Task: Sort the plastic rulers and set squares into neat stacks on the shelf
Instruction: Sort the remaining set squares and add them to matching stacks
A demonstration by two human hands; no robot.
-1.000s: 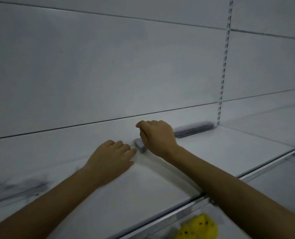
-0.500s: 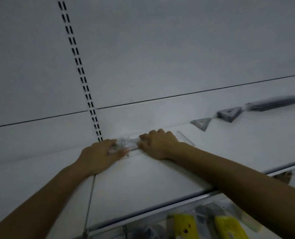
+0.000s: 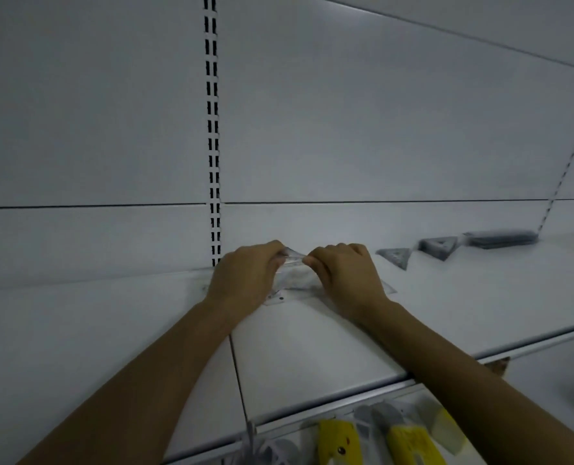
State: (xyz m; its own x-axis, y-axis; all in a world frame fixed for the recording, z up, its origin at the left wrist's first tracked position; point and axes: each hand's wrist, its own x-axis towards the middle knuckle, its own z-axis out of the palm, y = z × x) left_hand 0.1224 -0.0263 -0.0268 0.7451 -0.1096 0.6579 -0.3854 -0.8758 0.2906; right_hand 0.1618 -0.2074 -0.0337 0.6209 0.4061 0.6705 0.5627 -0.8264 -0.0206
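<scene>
A loose pile of clear plastic rulers and set squares (image 3: 295,280) lies on the white shelf (image 3: 312,347) against the back wall. My left hand (image 3: 245,280) and my right hand (image 3: 346,273) both pinch a clear piece (image 3: 292,256) lifted from the top of that pile, fingers curled on it. To the right stand two small stacks of set squares (image 3: 396,256) (image 3: 438,246), and farther right a long stack of rulers (image 3: 500,238).
A slotted upright (image 3: 212,129) runs down the back panel just behind my left hand. Below the shelf's front rail (image 3: 346,402) hang yellow and grey packaged goods (image 3: 336,443). A seam (image 3: 238,374) splits the shelf boards.
My view has swung left from the sorted stacks to the loose pile. Both hands went from lying flat on the pile to pinching a clear piece and raising it.
</scene>
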